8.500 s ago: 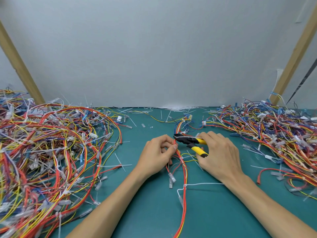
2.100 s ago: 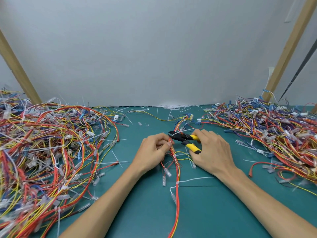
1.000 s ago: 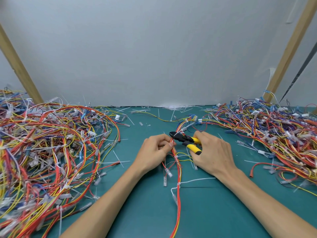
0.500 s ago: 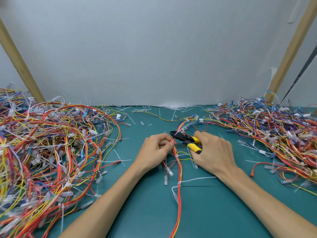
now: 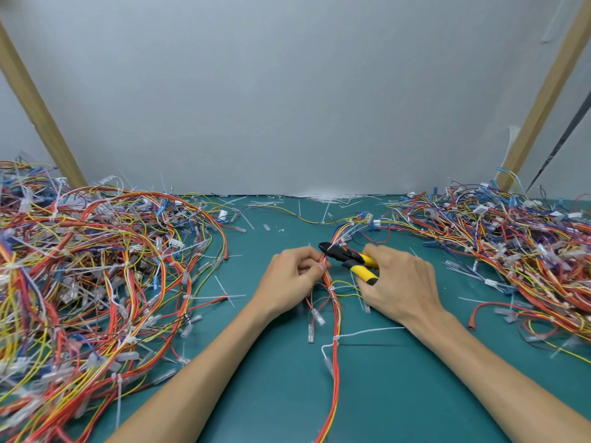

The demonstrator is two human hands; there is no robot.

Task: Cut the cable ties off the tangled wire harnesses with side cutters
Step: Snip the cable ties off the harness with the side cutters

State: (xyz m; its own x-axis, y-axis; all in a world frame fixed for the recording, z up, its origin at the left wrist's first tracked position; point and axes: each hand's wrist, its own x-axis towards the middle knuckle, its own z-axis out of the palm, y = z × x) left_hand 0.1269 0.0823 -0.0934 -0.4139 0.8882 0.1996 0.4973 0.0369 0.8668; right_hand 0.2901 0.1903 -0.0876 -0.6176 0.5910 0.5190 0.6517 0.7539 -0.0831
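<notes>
left hand [image 5: 292, 279]: at centre of mat [image 5: 278, 394], fingers curled, thumb and fingertips pinching the harness [image 5: 335, 346]; grip sits just at 9 o'clock of the cutter nose.
right hand [image 5: 399, 282]: at 3 o'clock of the left hand, wrapped round the yellow handles of the cutters [image 5: 348, 260], back of hand up.
cutters: black nose points to 10 o'clock and meets the harness right beside the left thumb tip; handles slightly spread; can't tell if the blades are parted or on a tie.
harness: red/orange/yellow bundle, runs from the 6 o'clock edge of the mat up between both hands, then fans out toward 1 o'clock into white connectors. Clear-sleeved terminals branch off below the left hand.
tie [image 5: 334, 338]: white, round the harness at 6 o'clock of the hands, uncut, long tail lying toward 3 o'clock. A second white one wraps the bundle just below the left thumb.
left pile [image 5: 96, 266]: big tangle of harnesses at 9 o'clock, white ties all through it.
right pile [image 5: 511, 244]: flatter spread at 2–3 o'clock.
offcuts [image 5: 323, 197]: white tie scraps heaped at 12 o'clock against the wall [image 5: 287, 91], a few loose on the mat.
posts [image 5: 38, 107]: wooden, leaning at 10 and 2 o'clock.
</notes>
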